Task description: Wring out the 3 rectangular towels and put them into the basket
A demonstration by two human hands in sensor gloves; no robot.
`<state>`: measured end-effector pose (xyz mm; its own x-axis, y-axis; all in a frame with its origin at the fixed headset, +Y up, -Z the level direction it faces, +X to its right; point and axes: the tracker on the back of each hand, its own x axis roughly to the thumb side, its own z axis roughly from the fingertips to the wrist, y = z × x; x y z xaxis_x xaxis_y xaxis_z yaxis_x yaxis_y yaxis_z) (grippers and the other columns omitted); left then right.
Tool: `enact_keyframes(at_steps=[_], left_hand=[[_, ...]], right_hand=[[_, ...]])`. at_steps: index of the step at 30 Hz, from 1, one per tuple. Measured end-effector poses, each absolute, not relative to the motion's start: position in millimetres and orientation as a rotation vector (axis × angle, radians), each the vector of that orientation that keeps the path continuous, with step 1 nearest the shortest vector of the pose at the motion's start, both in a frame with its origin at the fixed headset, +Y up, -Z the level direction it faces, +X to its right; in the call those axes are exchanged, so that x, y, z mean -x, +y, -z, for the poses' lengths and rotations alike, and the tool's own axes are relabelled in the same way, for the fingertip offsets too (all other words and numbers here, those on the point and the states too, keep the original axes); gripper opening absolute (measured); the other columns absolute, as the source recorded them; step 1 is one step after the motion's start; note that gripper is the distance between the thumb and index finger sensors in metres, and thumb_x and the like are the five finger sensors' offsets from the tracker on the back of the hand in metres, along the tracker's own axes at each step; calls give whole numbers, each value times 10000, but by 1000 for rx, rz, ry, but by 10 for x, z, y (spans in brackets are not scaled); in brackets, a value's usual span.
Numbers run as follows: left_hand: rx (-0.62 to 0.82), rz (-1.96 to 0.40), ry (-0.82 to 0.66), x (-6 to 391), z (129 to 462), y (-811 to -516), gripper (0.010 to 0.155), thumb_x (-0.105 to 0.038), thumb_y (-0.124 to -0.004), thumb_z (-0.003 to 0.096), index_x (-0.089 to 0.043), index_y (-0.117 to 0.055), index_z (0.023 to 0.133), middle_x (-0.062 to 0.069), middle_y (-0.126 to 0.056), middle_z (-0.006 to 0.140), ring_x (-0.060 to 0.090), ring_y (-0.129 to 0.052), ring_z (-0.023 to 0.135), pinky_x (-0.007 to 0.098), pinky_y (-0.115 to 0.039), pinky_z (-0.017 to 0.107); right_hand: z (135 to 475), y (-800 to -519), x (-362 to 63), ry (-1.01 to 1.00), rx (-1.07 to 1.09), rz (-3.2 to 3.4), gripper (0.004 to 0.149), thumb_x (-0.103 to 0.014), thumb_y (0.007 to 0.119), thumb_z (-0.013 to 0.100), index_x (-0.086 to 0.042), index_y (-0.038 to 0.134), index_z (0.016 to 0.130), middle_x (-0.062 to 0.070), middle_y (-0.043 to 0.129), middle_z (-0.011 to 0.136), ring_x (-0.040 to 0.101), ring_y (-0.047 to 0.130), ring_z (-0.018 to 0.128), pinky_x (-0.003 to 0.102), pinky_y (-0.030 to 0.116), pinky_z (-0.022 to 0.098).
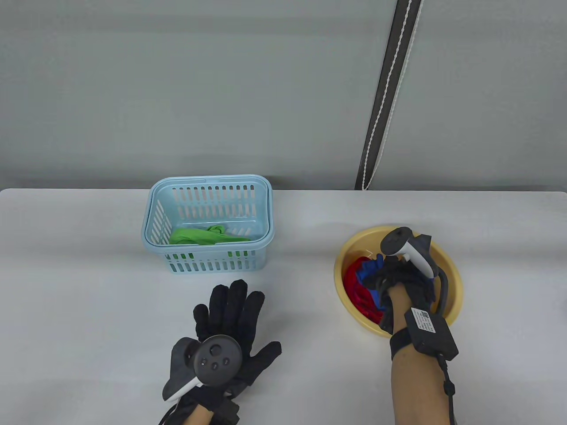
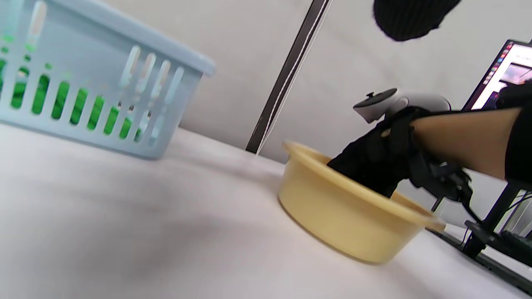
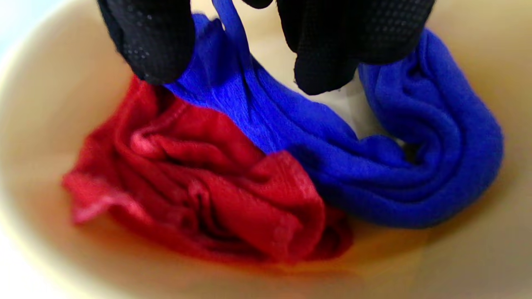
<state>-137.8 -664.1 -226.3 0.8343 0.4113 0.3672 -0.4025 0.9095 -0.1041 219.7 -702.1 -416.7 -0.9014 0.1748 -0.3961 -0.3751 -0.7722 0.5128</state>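
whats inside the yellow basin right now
A red towel and a blue towel lie bunched in the yellow basin; the right hand reaches in, hiding part of the blue one.

1. We see the basket (image 1: 207,223) on the table (image 1: 292,354), left of centre, with one towel (image 1: 206,236) lying inside it.
2. Well apart to its right stands the basin (image 1: 447,265), with two more towels in it, one (image 3: 199,195) lying left of the other (image 3: 374,174), touching.
3. The left hand (image 1: 226,327) lies flat before the basket.
4. The right hand (image 1: 398,279) reaches into the basin.
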Motion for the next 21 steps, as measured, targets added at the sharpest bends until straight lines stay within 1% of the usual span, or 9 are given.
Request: enact_keyframes(at_steps=[2, 4, 6, 8, 10, 11, 13, 17, 21], left_hand=[[38, -426, -389, 1378, 2272, -6760, 951, -740, -609, 543, -292, -47, 1166, 99, -3, 1229, 508, -48, 1086, 776, -178, 681], [40, -437, -388, 1374, 2289, -6863, 949, -734, -616, 540, -288, -60, 1167, 103, -11, 1232, 510, -60, 1087, 777, -182, 678], [72, -419, -393, 1356, 2312, -6942, 945, -729, -619, 541, -290, -60, 1165, 99, -15, 1233, 506, -60, 1088, 777, -177, 677], [90, -373, -388, 1356, 2330, -6980, 946, -732, -612, 542, -290, -51, 1164, 102, -16, 1233, 507, -59, 1089, 778, -178, 677], [82, -373, -394, 1357, 2341, -7007, 942, -727, -618, 541, -288, -65, 1165, 101, -24, 1235, 504, -72, 1092, 778, -181, 676], [86, -375, -395, 1357, 2342, -7014, 942, -726, -620, 540, -288, -68, 1166, 99, -28, 1237, 503, -72, 1093, 778, -182, 677], [94, -379, -398, 1357, 2342, -7024, 940, -726, -616, 542, -289, -66, 1166, 99, -28, 1238, 503, -76, 1094, 778, -182, 677], [93, -389, -413, 1326, 2331, -7021, 936, -723, -618, 543, -289, -72, 1167, 95, -36, 1241, 500, -82, 1097, 777, -184, 678], [83, -388, -439, 1258, 2316, -7010, 936, -721, -620, 542, -287, -77, 1168, 99, -42, 1244, 501, -90, 1099, 778, -189, 678]], right_hand=[[4203, -7104, -2193, 921, 483, -2658, 926, -443, 875, 536, -48, 343, 1184, 325, 602, 1122, 406, 909, 716, 502, 796, 466], [4233, -7176, -2187, 946, 484, -2650, 872, -420, 878, 543, -74, 397, 1184, 316, 627, 1113, 411, 906, 726, 517, 792, 482], [4257, -7232, -2177, 957, 493, -2658, 796, -375, 881, 553, -100, 461, 1171, 306, 653, 1101, 407, 906, 728, 517, 793, 484], [4269, -7257, -2175, 946, 491, -2677, 685, -337, 861, 571, -117, 548, 1140, 270, 715, 1073, 398, 917, 713, 515, 796, 480], [4266, -7239, -2200, 894, 512, -2704, 566, -290, 829, 592, -132, 630, 1097, 238, 767, 1042, 391, 930, 699, 509, 802, 468], [4259, -7207, -2215, 877, 502, -2707, 533, -279, 822, 594, -147, 657, 1083, 227, 784, 1033, 390, 935, 697, 509, 804, 464], [4226, -7104, -2267, 845, 488, -2686, 508, -268, 817, 595, -172, 678, 1073, 212, 786, 1038, 392, 936, 706, 514, 802, 468], [4106, -6773, -2379, 671, 434, -2659, 485, -243, 815, 591, -206, 696, 1059, 198, 789, 1039, 392, 940, 702, 507, 804, 456], [3862, -6258, -2474, 397, 269, -2596, 463, -208, 807, 587, -230, 708, 1039, 179, 792, 1039, 394, 939, 708, 517, 803, 458]])
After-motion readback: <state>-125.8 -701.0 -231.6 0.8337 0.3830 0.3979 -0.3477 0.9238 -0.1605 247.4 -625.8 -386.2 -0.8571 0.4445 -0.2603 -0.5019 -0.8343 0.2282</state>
